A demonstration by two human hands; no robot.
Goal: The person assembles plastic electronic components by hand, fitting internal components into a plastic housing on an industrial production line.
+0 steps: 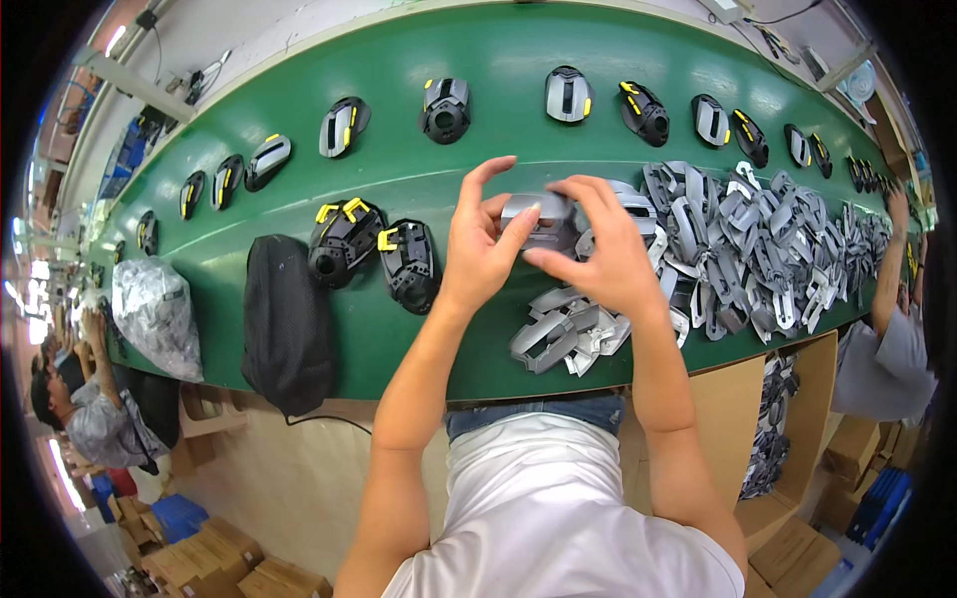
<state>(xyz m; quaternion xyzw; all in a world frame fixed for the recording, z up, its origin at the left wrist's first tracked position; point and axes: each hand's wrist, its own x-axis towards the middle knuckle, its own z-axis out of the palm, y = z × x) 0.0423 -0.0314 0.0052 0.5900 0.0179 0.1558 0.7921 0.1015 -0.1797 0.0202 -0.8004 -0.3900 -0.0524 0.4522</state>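
A grey plastic shell piece (550, 221) is held above the green table in front of me. My left hand (485, 237) has its thumb pressed on the near left side of the shell, with the index finger raised away from it. Curled around the right end, my right hand (603, 234) has its fingers on the far side and thumb on the near side; the fingertips are slightly blurred. Below lie loose grey and silver shell pieces (546, 339). Left of my left hand rest two black assemblies with yellow tabs, one (409, 267) nearer and another (344, 244) beside it.
A large heap of grey shells (733, 239) covers the table's right side. Several grey-black assemblies (446, 110) line the far belt (399, 169). On the left are a black fabric-covered object (287, 324) and a clear plastic bag (157, 314). A carton (812, 399) stands below right; co-workers sit at both sides.
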